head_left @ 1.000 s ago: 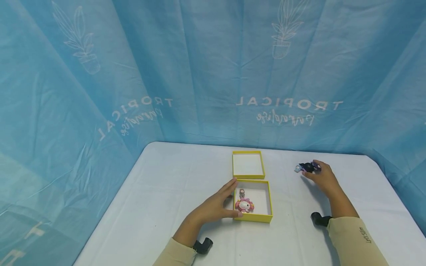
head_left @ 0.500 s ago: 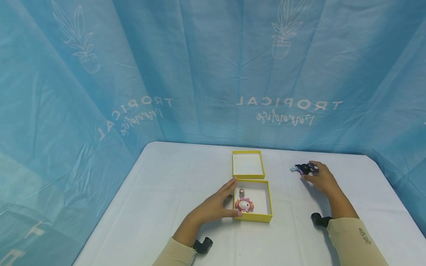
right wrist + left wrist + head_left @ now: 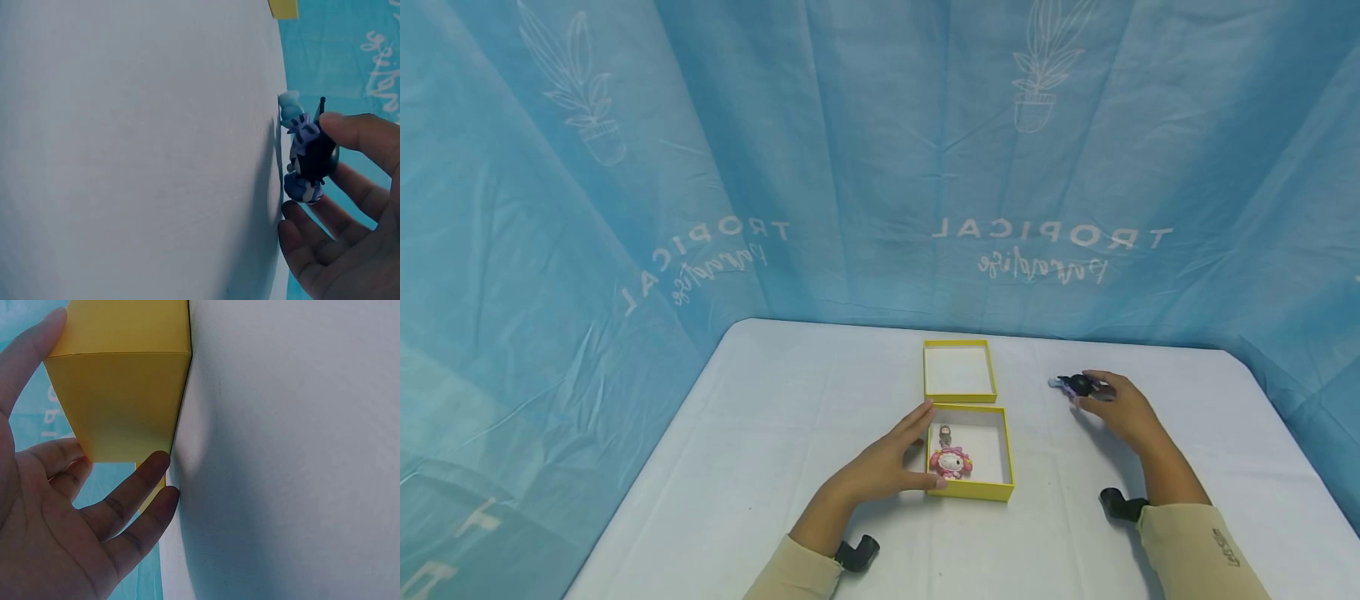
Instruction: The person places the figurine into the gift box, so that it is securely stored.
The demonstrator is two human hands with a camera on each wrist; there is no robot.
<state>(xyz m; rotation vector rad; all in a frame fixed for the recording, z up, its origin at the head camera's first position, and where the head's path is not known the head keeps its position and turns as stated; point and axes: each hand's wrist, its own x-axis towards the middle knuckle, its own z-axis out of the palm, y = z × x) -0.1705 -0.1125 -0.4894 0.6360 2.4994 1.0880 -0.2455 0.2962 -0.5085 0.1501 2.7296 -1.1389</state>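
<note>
My left hand point(image 3: 883, 468) holds the open yellow box point(image 3: 972, 492) by its left side, thumb at the near corner and index finger at the far one. In the left wrist view, the other two fingers point(image 3: 134, 494) lie beside the wall. Within the box are a pink-and-white character figurine point(image 3: 951, 463) and a smaller brownish figurine point(image 3: 945, 435). At the right, my right hand point(image 3: 1123, 410) pinches a black-and-purple toy figurine point(image 3: 315, 156) between thumb and fingers. That figurine has a light blue part point(image 3: 290, 103) at one end. Whether it touches the table is unclear.
Just behind the box lies its yellow-rimmed lid point(image 3: 958, 398), inside up. A white cloth covers the table point(image 3: 820, 375). Blue printed curtains point(image 3: 865, 167) hang behind and along the sides. Each wrist carries a black camera mount point(image 3: 1122, 505).
My right hand has shifted a little left and nearer to me, carrying the black-and-purple figurine, which has turned slightly. The left hand and the box have stayed in place.
</note>
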